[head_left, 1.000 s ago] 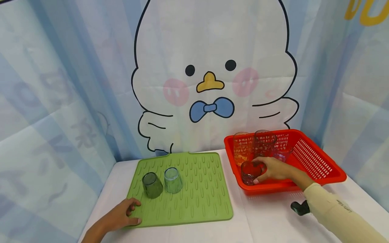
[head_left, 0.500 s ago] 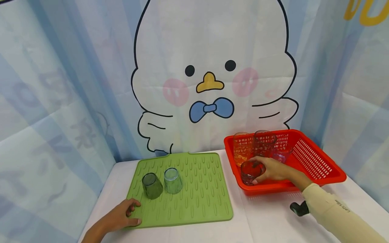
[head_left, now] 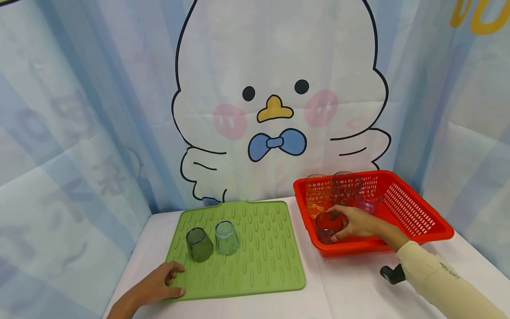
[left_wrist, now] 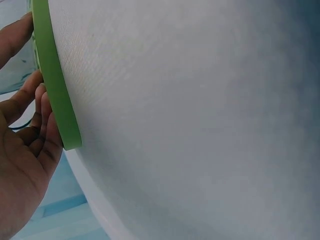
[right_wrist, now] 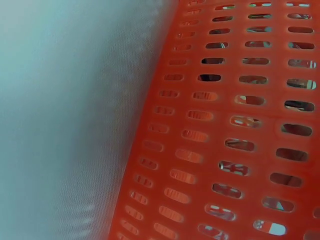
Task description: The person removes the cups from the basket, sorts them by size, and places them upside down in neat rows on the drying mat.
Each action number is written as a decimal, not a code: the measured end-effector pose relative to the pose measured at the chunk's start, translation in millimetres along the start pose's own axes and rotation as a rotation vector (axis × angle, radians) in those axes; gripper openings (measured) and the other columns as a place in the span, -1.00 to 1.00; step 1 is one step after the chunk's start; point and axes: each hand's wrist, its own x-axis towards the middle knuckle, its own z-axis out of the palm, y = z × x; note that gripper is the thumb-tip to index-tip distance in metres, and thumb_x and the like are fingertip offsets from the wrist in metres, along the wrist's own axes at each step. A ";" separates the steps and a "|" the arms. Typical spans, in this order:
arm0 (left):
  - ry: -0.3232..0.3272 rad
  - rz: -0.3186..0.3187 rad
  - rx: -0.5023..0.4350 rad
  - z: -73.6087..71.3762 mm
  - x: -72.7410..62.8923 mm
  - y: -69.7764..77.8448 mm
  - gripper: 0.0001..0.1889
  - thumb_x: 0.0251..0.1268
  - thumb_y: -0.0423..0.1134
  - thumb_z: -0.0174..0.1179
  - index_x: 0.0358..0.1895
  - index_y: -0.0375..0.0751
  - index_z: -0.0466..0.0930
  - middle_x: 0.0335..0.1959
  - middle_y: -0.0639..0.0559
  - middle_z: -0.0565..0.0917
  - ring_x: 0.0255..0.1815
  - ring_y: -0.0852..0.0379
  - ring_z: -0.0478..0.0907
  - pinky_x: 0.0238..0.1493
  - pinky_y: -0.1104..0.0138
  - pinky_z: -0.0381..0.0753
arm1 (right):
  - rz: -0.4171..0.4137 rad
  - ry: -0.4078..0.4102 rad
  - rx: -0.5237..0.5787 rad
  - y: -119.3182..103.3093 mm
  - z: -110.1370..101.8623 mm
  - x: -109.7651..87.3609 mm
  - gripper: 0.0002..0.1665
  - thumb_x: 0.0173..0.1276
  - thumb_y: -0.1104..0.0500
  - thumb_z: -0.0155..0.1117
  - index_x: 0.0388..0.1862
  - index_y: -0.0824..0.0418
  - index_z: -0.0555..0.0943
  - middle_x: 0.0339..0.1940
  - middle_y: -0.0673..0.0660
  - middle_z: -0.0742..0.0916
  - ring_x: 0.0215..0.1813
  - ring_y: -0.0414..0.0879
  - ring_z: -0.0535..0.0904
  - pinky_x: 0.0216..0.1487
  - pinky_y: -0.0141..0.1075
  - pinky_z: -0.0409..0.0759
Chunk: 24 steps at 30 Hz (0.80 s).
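My right hand [head_left: 356, 222] reaches into the red plastic basket [head_left: 432, 228] and grips a short see-through glass tumbler [head_left: 325, 235] by its side, thumb at the front. The tumbler stands in the basket's front left corner. My left hand [head_left: 155, 284] rests at the front left corner of the green ribbed mat [head_left: 259, 274]. In the left wrist view its loosely bent fingers touch the mat's edge [left_wrist: 55, 85]. A dark grey glass [head_left: 200, 246] and a light blue glass [head_left: 227, 239] stand side by side on the mat, bases up.
Behind my right hand, an amber glass [head_left: 316, 197], a tall clear glass [head_left: 345, 188] and a purplish glass [head_left: 368, 204] stand in the basket. Its slotted wall [right_wrist: 240, 120] fills much of the right wrist view. A black object [head_left: 392, 274] shows beneath my right sleeve.
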 end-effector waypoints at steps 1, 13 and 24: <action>-0.002 -0.001 -0.004 -0.1 0.0 0.3 -0.47 0.26 -0.14 0.39 0.13 -0.44 0.45 -0.24 -0.06 0.40 -0.31 0.21 0.30 -0.30 0.35 0.35 | 0.005 0.006 0.005 0.2 0.0 -0.6 -0.08 0.04 -0.06 0.64 0.32 0.23 0.44 0.13 0.21 0.65 0.11 0.07 0.60 -0.03 -0.20 0.73; -0.003 0.003 0.004 -0.3 -0.8 1.1 -0.53 0.26 -0.15 0.38 0.07 -0.40 0.48 -0.24 -0.06 0.39 -0.31 0.20 0.29 -0.31 0.35 0.34 | 0.038 0.127 0.008 -4.8 -5.8 -14.4 -0.06 0.03 -0.12 0.64 0.33 0.17 0.42 0.17 0.23 0.63 -0.01 0.05 0.54 -0.18 -0.34 0.66; 0.026 0.036 0.042 1.7 -2.4 2.6 -0.59 0.28 -0.13 0.37 0.00 -0.36 0.50 -0.27 -0.04 0.40 -0.35 0.28 0.27 -0.33 0.36 0.33 | 0.012 0.219 -0.058 -20.3 -13.7 -30.1 -0.05 0.02 -0.16 0.63 0.32 0.15 0.43 0.14 0.19 0.65 0.06 0.05 0.56 -0.15 -0.26 0.71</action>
